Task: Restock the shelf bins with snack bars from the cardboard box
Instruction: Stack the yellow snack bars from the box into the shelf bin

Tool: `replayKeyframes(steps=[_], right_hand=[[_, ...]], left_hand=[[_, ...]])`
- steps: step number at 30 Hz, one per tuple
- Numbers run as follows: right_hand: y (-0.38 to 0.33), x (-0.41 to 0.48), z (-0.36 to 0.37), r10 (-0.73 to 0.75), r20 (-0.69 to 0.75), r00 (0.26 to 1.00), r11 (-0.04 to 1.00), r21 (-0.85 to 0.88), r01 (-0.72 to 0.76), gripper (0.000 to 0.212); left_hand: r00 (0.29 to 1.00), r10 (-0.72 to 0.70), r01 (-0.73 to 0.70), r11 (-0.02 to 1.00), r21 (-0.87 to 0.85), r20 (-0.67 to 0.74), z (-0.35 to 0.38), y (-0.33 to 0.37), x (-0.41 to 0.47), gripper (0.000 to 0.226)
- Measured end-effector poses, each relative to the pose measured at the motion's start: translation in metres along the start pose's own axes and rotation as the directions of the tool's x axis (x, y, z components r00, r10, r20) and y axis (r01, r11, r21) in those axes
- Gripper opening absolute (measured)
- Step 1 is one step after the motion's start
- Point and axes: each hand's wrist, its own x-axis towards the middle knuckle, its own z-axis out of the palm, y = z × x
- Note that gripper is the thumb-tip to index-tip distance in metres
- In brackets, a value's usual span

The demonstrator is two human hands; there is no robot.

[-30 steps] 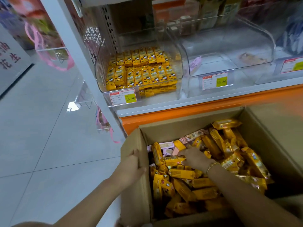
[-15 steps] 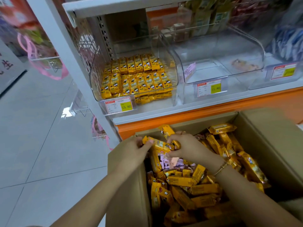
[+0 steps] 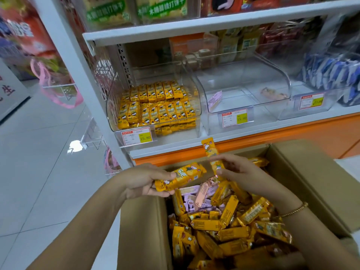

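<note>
An open cardboard box [image 3: 303,172] stands below the shelf, filled with several yellow snack bars [image 3: 229,230] and some pink ones. My left hand [image 3: 144,182] grips a yellow bar [image 3: 183,176] lying nearly flat over the box's near left corner. My right hand [image 3: 239,170] pinches another yellow bar [image 3: 211,154] held upright above the box. On the shelf, the left clear bin [image 3: 116,106] holds rows of yellow bars [image 3: 157,106]. The clear bin [image 3: 276,75] beside it is almost empty.
An orange shelf base [image 3: 292,137] runs behind the box. Price tags [image 3: 137,136] hang on the bin fronts. A third bin [image 3: 331,75] at the right holds blue packets. Upper shelves carry other snacks. Pale tiled floor [image 3: 39,172] lies to the left, with a white upright post [image 3: 78,75].
Both hands have risen out of the box, each with a yellow bar. The left hand left the box edge and took hold of a bar. The view tilted up toward the shelf.
</note>
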Motion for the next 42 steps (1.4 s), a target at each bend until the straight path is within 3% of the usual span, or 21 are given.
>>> replayKeyframes(steps=[2,4,8,10,14,16,19,23,27,32,37,39,42], right_hand=[[-0.002,-0.005,-0.012,0.012,0.043,0.999,0.998,0.059,-0.015,0.058],[-0.007,-0.01,-0.021,0.047,0.074,0.996,0.995,0.086,-0.053,0.068],[-0.023,-0.018,-0.036,0.03,0.056,0.998,0.995,0.09,-0.035,0.034],[-0.03,-0.02,-0.037,-0.004,0.058,0.998,0.992,0.129,-0.003,0.039],[-0.034,-0.016,-0.026,0.01,-0.026,1.0,0.917,0.398,0.001,0.043],[-0.035,-0.011,-0.018,0.057,-0.08,0.995,0.901,0.434,-0.016,0.049],[-0.037,-0.004,-0.004,0.127,-0.242,0.962,0.881,0.473,0.002,0.048],[-0.044,0.005,0.018,0.167,-0.462,0.871,0.907,0.419,0.049,0.027],[-0.057,0.017,0.031,0.067,-0.516,0.854,0.963,0.257,0.08,0.023],[-0.08,0.042,0.042,0.015,-0.475,0.88,0.991,0.124,0.05,0.04],[-0.113,0.083,0.034,0.004,-0.463,0.886,0.978,0.186,0.093,0.032],[-0.126,0.105,0.027,-0.009,-0.448,0.894,0.989,0.129,0.075,0.035],[-0.144,0.144,0.02,-0.015,-0.41,0.912,0.997,-0.069,-0.015,0.039]], left_hand=[[0.997,0.071,-0.075,0.989,-0.124,-0.04,0.0,0.006,-0.005,0.041],[0.986,0.15,-0.162,0.962,-0.22,-0.069,0.005,0.011,-0.008,0.039],[0.967,0.239,-0.252,0.949,-0.191,-0.092,0.022,0.015,-0.008,0.041],[0.966,0.247,-0.256,0.953,-0.163,-0.071,0.032,0.014,-0.007,0.041],[0.966,0.258,-0.259,0.957,-0.134,-0.023,0.053,0.013,-0.005,0.05],[0.961,0.276,-0.273,0.952,-0.137,0.005,0.061,0.013,-0.006,0.056],[0.946,0.321,-0.324,0.932,-0.161,-0.044,0.068,0.016,-0.008,0.046],[0.893,0.404,-0.438,0.881,-0.178,-0.198,0.071,0.021,-0.007,0.043],[0.799,0.495,-0.56,0.82,-0.122,-0.34,0.07,0.024,-0.006,0.03],[0.618,0.668,-0.67,0.723,0.166,-0.415,0.059,0.03,-0.006,0.041],[0.562,0.716,-0.694,0.68,0.237,-0.414,0.038,0.048,-0.023,0.044],[0.482,0.757,-0.589,0.653,0.476,-0.441,0.021,0.051,-0.028,0.043],[0.394,0.799,-0.218,0.562,0.798,-0.455,-0.009,0.048,-0.029,0.043]])
